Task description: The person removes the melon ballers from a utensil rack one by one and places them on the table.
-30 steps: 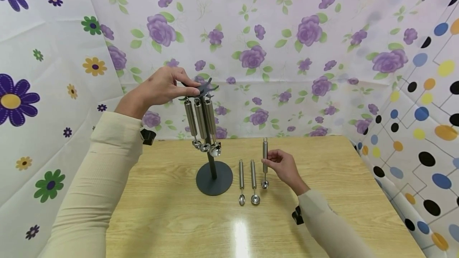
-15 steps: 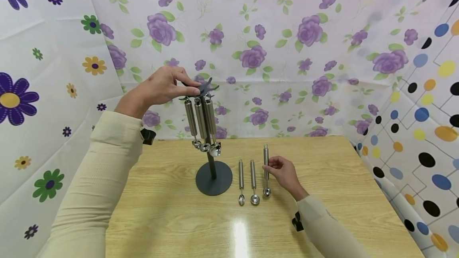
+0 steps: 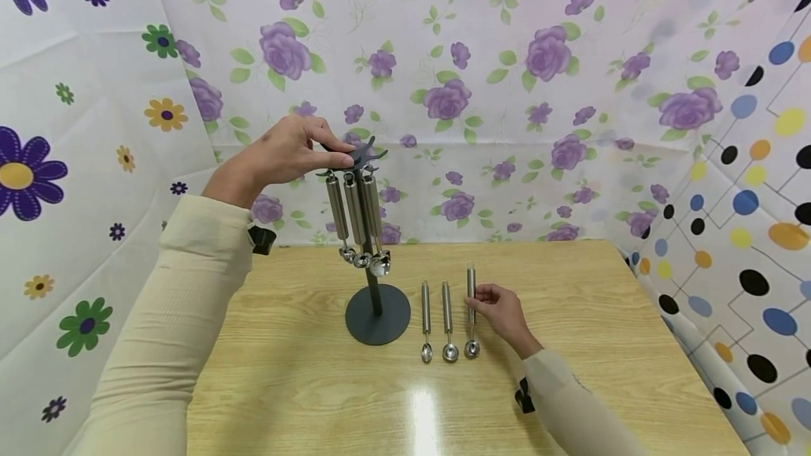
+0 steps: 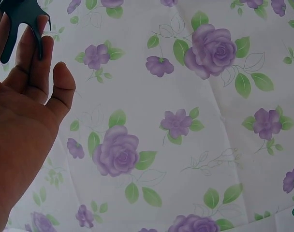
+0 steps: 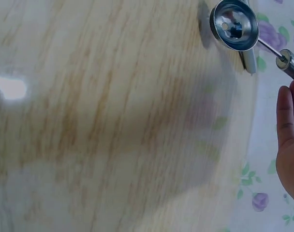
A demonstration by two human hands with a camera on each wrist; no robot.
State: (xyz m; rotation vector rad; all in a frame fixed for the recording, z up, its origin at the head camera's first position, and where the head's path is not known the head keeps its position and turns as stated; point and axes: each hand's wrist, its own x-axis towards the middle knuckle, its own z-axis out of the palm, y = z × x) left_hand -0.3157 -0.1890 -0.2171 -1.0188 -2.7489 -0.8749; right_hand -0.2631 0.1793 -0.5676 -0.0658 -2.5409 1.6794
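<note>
Melon baller [image 3: 471, 286] to the right of the utensil stand [image 3: 361, 322], its handle pinched between the thumb and fingers of my right hand [image 3: 500, 308]; I can't tell whether it touches the table [image 3: 304, 385]. I judge it light, stiff and hard to break, though the smooth metal could slip or roll. Mid-handle seems the best hold; gripped only by the tip, the bowl end might swing. Two similar scoops [image 3: 446, 308] lie between it and the stand. My left hand [image 3: 288, 150] pinches the stand's top, above several hanging utensils [image 3: 338, 210].
</note>
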